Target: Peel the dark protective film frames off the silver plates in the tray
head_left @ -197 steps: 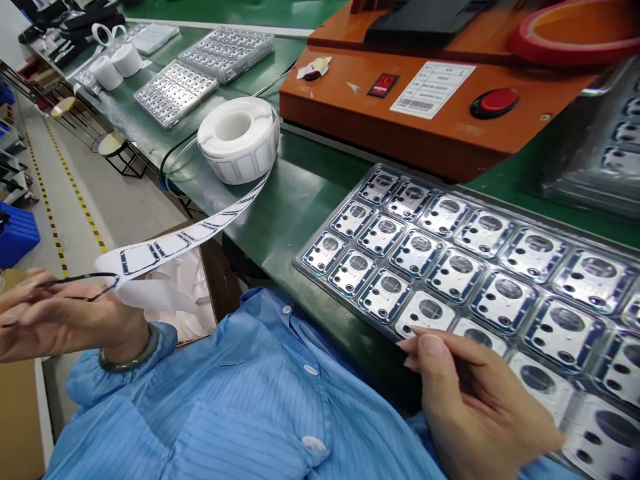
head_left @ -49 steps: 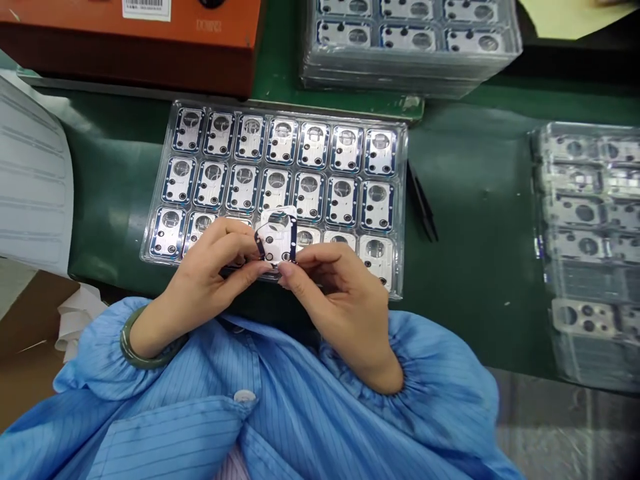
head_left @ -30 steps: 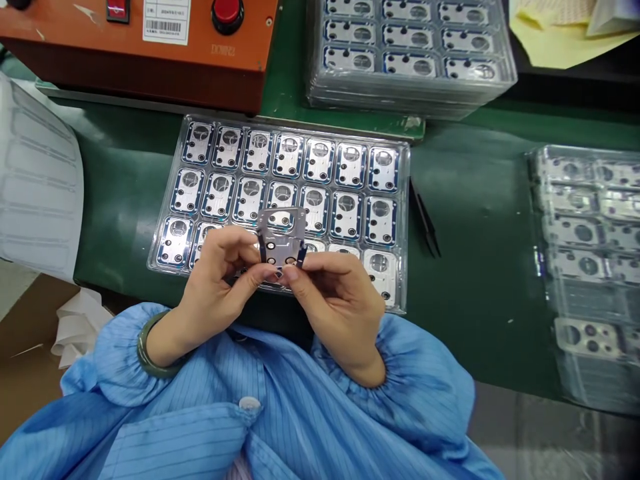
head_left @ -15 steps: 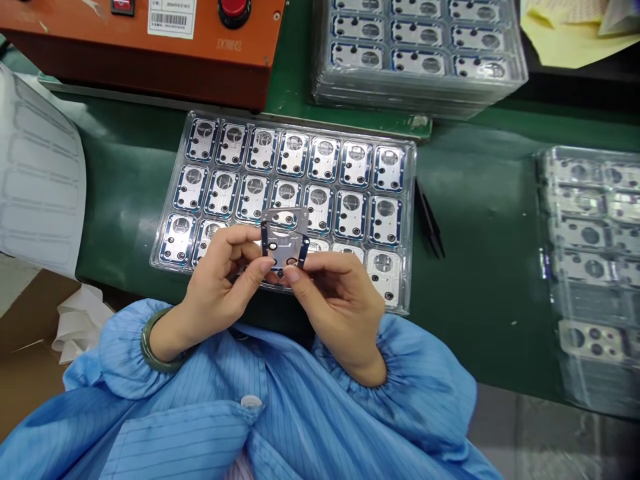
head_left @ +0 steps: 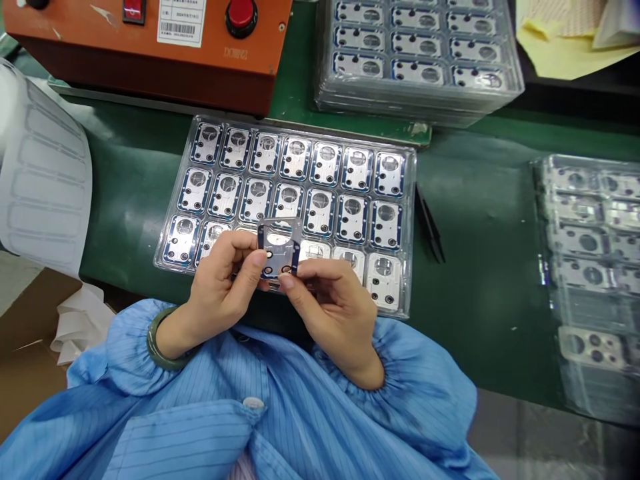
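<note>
- Head view: the plate (head_left: 279, 245), small and metallic with round windows and a dark blue edge, sits between the fingertips of both hands, just above the tray's bottom row.
- The left hand (head_left: 220, 277) grips the plate's left side, its thumb (head_left: 256, 261) pressed on the front near the lower left corner, the other fingers curled behind it.
- The right hand (head_left: 330, 310) pinches the lower right corner, its gap narrow, thumb and forefinger touching the plate, the remaining fingers curled below.
- The tray (head_left: 412, 200), clear plastic, lies directly under the fingers, holding rows of similar plates; the hands hide part of its bottom row.
- Tweezers (head_left: 430, 227) lie on the green mat just right of the tray, beyond the right fingertips.
- A label roll (head_left: 45, 177) sits well left of the left fingers.
- An orange control box (head_left: 150, 57) stands ahead of the fingers, past the tray.
- Stacked trays (head_left: 415, 67) lie ahead and to the right; another stack (head_left: 585, 267) lies far right of the fingers.
- A green bangle (head_left: 161, 343) circles the left wrist, below the fingers.
- Blue sleeves (head_left: 145, 363) gather at both wrists.
</note>
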Demonstrator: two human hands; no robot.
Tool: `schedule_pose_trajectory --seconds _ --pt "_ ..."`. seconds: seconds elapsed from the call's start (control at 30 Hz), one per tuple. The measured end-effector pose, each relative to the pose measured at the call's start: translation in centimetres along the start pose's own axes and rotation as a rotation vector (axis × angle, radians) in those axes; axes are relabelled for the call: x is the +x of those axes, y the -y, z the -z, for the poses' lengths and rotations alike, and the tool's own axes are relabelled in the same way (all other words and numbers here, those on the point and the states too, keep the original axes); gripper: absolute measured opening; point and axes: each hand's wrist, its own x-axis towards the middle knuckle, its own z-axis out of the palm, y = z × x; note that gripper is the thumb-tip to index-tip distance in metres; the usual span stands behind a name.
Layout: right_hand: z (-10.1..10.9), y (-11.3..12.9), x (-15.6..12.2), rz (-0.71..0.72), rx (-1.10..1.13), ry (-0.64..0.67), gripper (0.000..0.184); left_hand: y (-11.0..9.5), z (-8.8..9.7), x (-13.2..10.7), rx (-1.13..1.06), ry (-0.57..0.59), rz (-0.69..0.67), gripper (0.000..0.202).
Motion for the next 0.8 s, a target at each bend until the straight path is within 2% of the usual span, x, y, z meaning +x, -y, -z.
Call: schedule_pose_trajectory --seconds 0.3,0.53,0.8 --pt "0.29 -0.25 0.12 0.002 0.041 0.088 0.013 -0.01 0.42 -0.14 0.006 0.014 0.02 0.004" --pt "0.31 0.15 0.44 0.028 -0.005 0.14 0.01 -0.03 0.15 -0.01 0.117 -0.098 0.023 0.011" --pt "0.32 0.54 0.66 0.052 -0.018 0.146 0.012 0.3 0.33 -0.35 0.113 -0.095 0.014 0.011"
